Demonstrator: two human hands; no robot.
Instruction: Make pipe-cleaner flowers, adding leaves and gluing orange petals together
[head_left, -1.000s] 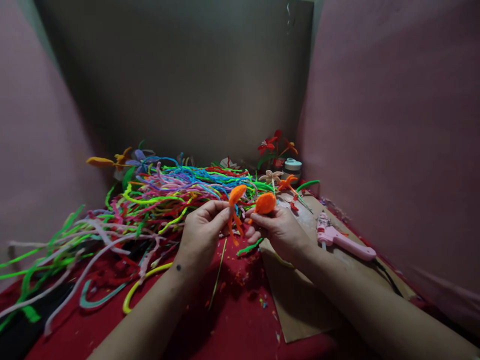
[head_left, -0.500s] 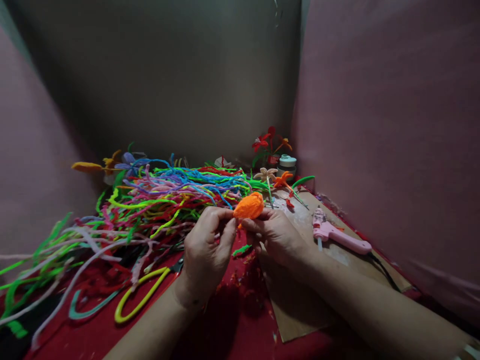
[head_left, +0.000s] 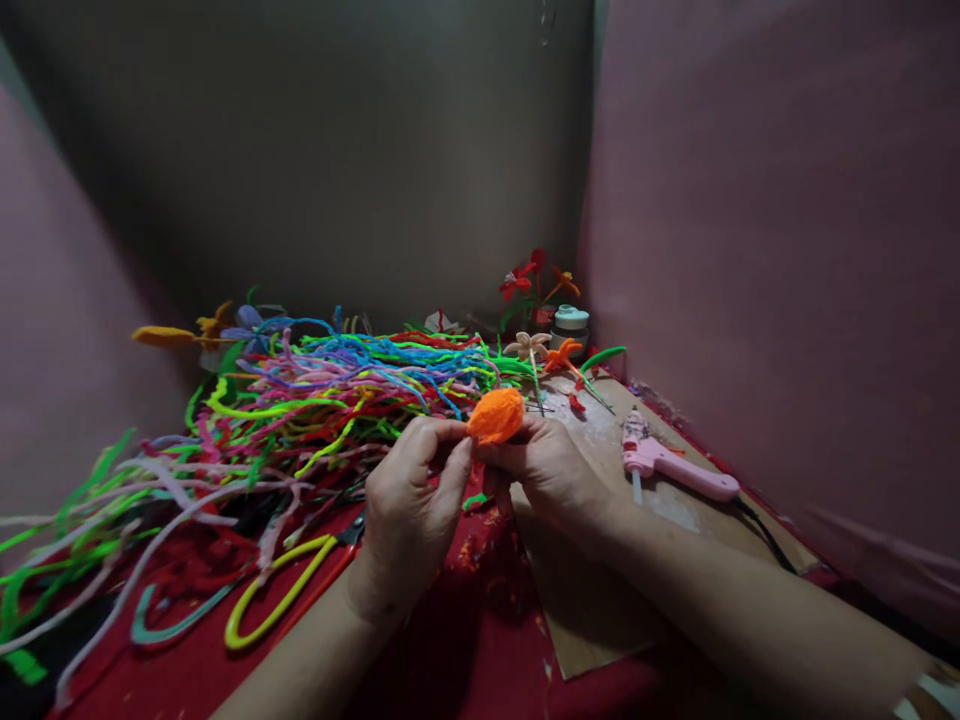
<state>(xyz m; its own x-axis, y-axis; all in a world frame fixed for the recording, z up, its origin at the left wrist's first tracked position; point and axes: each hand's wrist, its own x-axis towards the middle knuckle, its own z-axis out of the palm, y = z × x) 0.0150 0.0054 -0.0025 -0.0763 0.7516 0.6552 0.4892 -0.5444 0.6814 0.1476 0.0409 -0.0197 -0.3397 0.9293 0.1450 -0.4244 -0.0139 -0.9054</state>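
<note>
Between my hands, in the middle of the head view, is an orange fuzzy pipe-cleaner flower bud (head_left: pixel 496 416). My left hand (head_left: pixel 420 500) pinches its left end between thumb and forefinger. On the other side my right hand (head_left: pixel 551 468) grips the bud, its fingers closed and partly hidden behind it. Just below lies a short green pipe-cleaner piece (head_left: pixel 475 501) on the red cloth (head_left: pixel 450 640). Yellow-handled scissors (head_left: pixel 281 590) rest to the left of my left wrist, their blades largely hidden.
A large heap of colourful pipe cleaners (head_left: pixel 337 375) spreads across the left and back. At right, a pink glue gun (head_left: pixel 675 465) lies on a brown board (head_left: pixel 592 610), near an orange flower (head_left: pixel 564 357) and a beige flower (head_left: pixel 529 346). A lidded jar (head_left: pixel 570 325) stands behind.
The orange bud has turned slightly between my fingers, and my right fingers have shifted under it. The whole view has moved a little, so the surroundings sit slightly further left.
</note>
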